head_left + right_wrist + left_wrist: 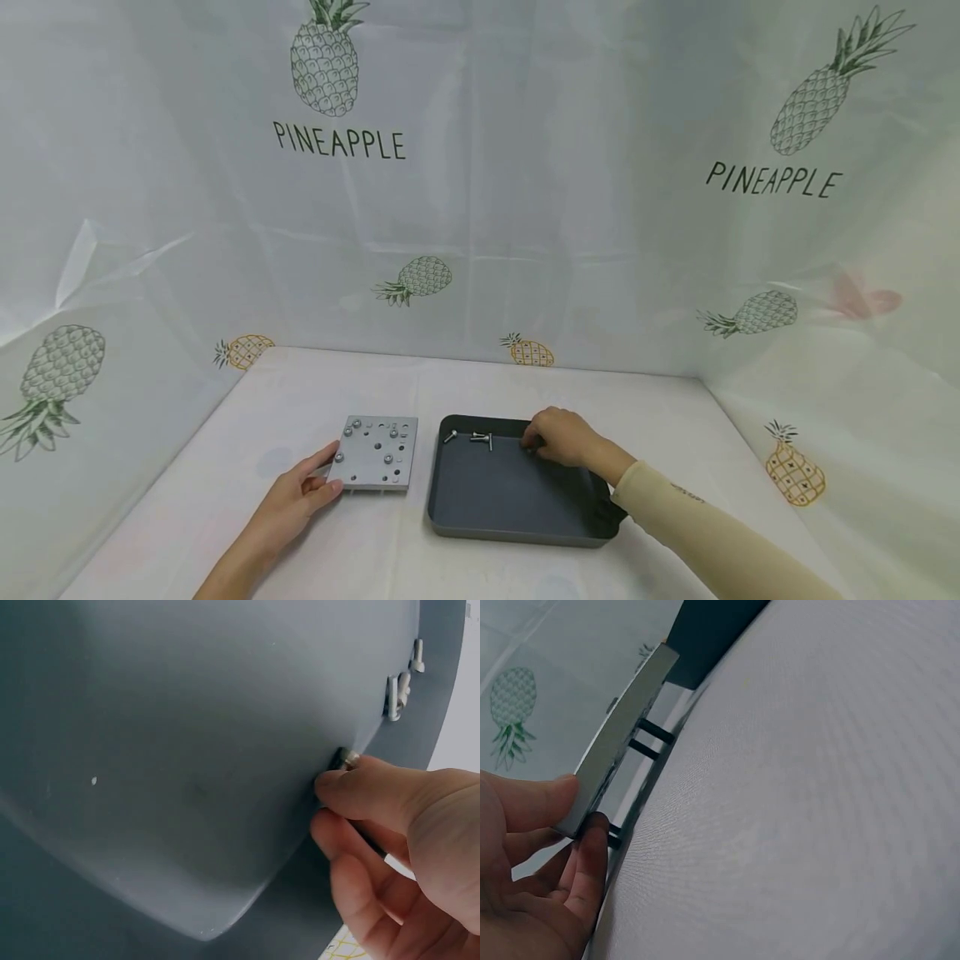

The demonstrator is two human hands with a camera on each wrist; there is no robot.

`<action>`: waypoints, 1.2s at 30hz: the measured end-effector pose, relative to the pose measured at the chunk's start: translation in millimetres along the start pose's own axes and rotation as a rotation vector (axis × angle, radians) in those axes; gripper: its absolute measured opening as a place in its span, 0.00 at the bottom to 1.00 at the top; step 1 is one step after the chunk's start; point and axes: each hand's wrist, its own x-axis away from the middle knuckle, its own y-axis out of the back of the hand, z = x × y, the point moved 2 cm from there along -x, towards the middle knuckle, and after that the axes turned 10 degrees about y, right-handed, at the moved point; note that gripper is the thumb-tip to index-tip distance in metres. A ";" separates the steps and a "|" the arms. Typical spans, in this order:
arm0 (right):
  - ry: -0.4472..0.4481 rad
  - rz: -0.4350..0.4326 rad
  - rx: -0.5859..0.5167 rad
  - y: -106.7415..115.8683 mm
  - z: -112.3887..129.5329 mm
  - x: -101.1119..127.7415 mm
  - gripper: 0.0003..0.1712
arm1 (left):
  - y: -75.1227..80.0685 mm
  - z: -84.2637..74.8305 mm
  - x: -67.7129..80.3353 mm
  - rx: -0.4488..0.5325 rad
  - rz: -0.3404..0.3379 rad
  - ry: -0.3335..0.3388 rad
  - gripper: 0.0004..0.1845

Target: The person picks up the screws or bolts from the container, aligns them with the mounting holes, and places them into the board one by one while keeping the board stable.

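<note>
A grey metal plate (372, 452) with holes and a few bolts set in it lies on the white table. My left hand (328, 472) pinches its near left corner, thumb on top and fingers (592, 847) underneath; the left wrist view shows the plate's edge (622, 735) lifted slightly. To the right of the plate sits a dark tray (517, 500). My right hand (531, 443) reaches to the tray's far side and pinches a small bolt (346, 759) between thumb and fingers (330, 825). Loose bolts (482, 437) (397, 694) lie at the tray's far left.
White sheeting printed with pineapples (324, 58) walls in the table at the back and on both sides. The table's cloth (817, 787) stretches bare in front of the plate and the tray. The tray's floor (187, 735) is bare apart from the bolts.
</note>
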 end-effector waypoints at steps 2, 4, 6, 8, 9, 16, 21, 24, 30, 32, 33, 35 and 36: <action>0.015 -0.003 0.017 -0.5 -1.6 -0.7 0.11 | -0.2 0.4 -0.8 -0.003 0.004 0.001 0.41; 0.032 -0.002 0.033 -0.7 -2.8 -1.2 0.10 | -0.2 0.9 -1.5 -0.003 0.009 0.000 0.41; 0.049 0.004 0.050 -0.8 -3.9 -1.8 0.10 | 0.0 1.2 -2.0 -0.002 0.012 0.000 0.41; 0.067 0.013 0.064 -1.3 -5.1 -2.2 0.10 | 0.2 1.5 -2.2 -0.003 0.011 -0.001 0.41; 0.074 0.019 0.068 -1.4 -5.6 -2.4 0.09 | 0.3 1.6 -2.2 -0.003 0.011 -0.003 0.41; 0.120 0.038 0.003 -0.9 -11.5 -2.8 0.09 | -0.8 2.7 -2.7 -0.003 -0.001 0.003 0.41; 0.155 0.022 -0.144 3.5 -14.0 -1.9 0.08 | -1.0 3.0 -1.9 0.001 0.001 -0.004 0.42; 0.159 0.016 -0.234 5.8 -14.7 -2.3 0.07 | -0.7 2.9 -1.8 0.005 0.001 -0.013 0.42; 0.133 -0.006 -0.375 8.6 -14.6 -6.0 0.05 | -0.4 2.5 -1.5 0.016 0.000 -0.017 0.40; 0.129 -0.021 -0.400 9.2 -14.0 -8.1 0.04 | -0.1 2.2 -1.2 0.015 0.001 -0.019 0.40; 0.125 -0.029 -0.413 9.2 -13.7 -9.5 0.04 | 0.1 2.0 -1.2 0.019 0.002 -0.019 0.40; 0.127 -0.049 -0.447 10.0 -12.5 -12.4 0.04 | 0.4 1.6 -1.1 0.023 0.004 -0.020 0.40; 0.126 -0.061 -0.462 10.2 -11.9 -14.2 0.04 | 0.6 1.4 -1.0 0.023 0.005 -0.020 0.40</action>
